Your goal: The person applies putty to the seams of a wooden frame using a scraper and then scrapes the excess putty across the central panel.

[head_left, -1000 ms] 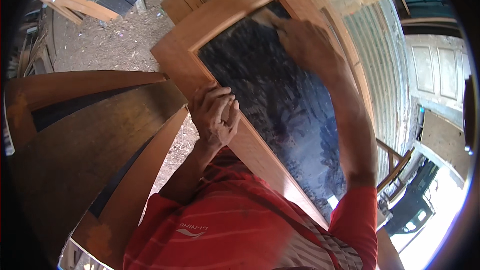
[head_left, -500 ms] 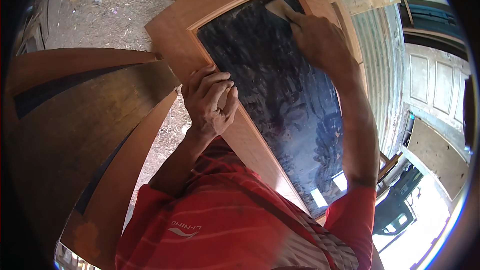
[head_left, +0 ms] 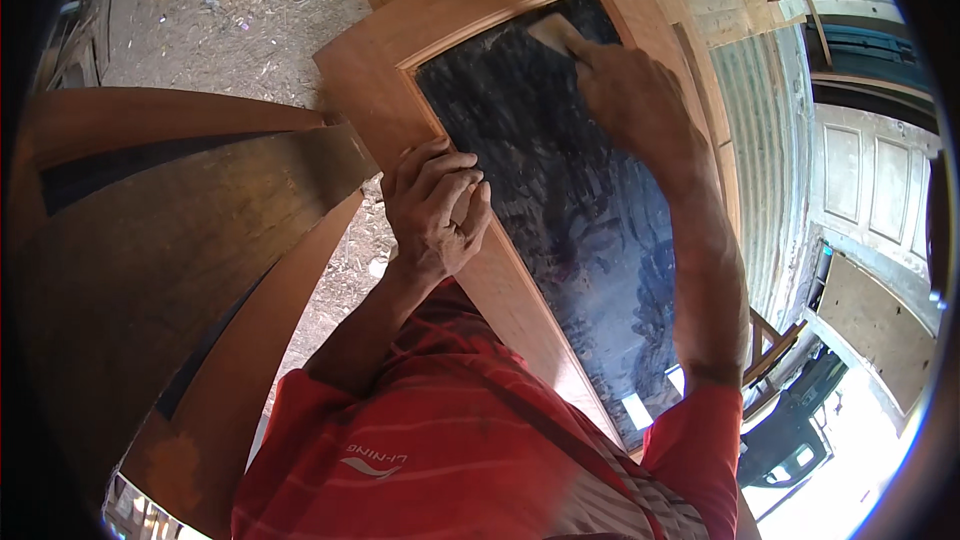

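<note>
A wooden door (head_left: 365,80) with a dark, smeared glass panel (head_left: 520,140) lies in front of me. Near the panel's far end, my right hand (head_left: 640,100) is closed round a scraper (head_left: 556,36), whose pale flat blade rests against the glass. My left hand (head_left: 437,205) is by the door's left frame, beside the inner moulding. Its fingers are curled towards the thumb, and whatever they may hold is hidden. Whitish streaks and smudges cover much of the glass.
Another wooden panel (head_left: 190,210) with dark strips stands close on the left. Wood shavings litter the ground (head_left: 240,50). Corrugated metal sheeting (head_left: 765,130) runs along the right, with a timber piece (head_left: 745,15) against it. Further right is a pale panelled door (head_left: 880,180).
The view has shifted slightly, so the door appears lower and further right. My right hand has drawn the scraper a little leftward across the glass. The left hand keeps its place on the frame.
</note>
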`<state>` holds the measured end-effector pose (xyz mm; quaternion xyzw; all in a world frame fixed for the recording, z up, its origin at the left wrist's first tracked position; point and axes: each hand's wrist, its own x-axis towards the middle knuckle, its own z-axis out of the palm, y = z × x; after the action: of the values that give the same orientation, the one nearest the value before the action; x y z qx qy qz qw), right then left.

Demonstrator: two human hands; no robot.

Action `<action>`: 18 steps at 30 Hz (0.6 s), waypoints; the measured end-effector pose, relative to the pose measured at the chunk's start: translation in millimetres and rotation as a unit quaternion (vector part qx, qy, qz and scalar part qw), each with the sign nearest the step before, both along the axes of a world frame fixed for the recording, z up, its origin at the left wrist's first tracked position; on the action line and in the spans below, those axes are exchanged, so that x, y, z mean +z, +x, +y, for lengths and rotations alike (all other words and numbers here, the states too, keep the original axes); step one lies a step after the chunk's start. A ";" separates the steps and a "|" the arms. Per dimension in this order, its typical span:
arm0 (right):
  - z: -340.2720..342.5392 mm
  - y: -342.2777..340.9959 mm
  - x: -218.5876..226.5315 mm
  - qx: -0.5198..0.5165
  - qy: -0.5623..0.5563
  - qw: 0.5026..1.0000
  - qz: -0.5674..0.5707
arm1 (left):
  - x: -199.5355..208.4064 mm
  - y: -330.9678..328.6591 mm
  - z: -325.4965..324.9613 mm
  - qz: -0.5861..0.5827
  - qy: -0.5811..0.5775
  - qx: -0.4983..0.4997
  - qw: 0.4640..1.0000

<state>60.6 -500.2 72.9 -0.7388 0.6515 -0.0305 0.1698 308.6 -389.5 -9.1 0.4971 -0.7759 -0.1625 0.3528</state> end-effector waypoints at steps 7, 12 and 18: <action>17.3 20.3 13.5 -0.061 0.102 0.992 0.037 | -1.4 -0.3 1.4 0.010 -0.010 0.010 1.000; 3.1 23.0 3.0 -0.033 0.028 0.999 0.001 | 2.2 2.3 0.9 0.018 -0.009 0.002 1.000; 20.4 29.3 8.6 -0.040 0.067 0.996 0.029 | 1.5 -0.8 1.5 0.012 -0.008 0.012 1.000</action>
<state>90.0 -479.8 81.5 -0.6992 0.6860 0.0278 0.1992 307.8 -388.0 -7.6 0.5013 -0.7670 -0.1584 0.3677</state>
